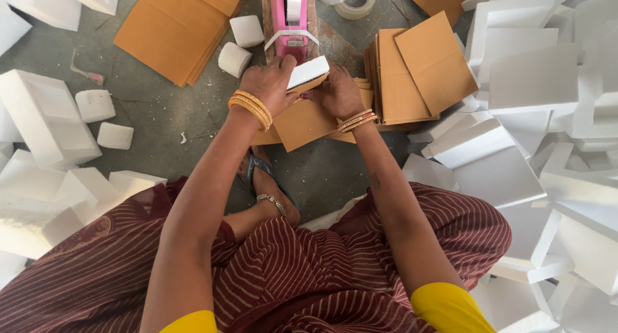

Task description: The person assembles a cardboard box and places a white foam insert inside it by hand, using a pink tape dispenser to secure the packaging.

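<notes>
My left hand [269, 82] and my right hand [339, 93] together grip a small block [308, 73] of white foam backed with brown cardboard, held just in front of a pink tape dispenser [288, 17] on the floor. Both wrists wear gold bangles. Under the hands lies a loose brown cardboard sheet [304, 122]. The fingertips of both hands are partly hidden by the block.
Brown cardboard stacks lie at top left [174, 27] and right of the hands [418, 69]. White foam pieces pile up on the right [534, 82] and left [45, 114]. Small foam blocks [235, 57] and clear tape rolls [351, 1] sit near the dispenser. My sandalled foot [267, 185] is below.
</notes>
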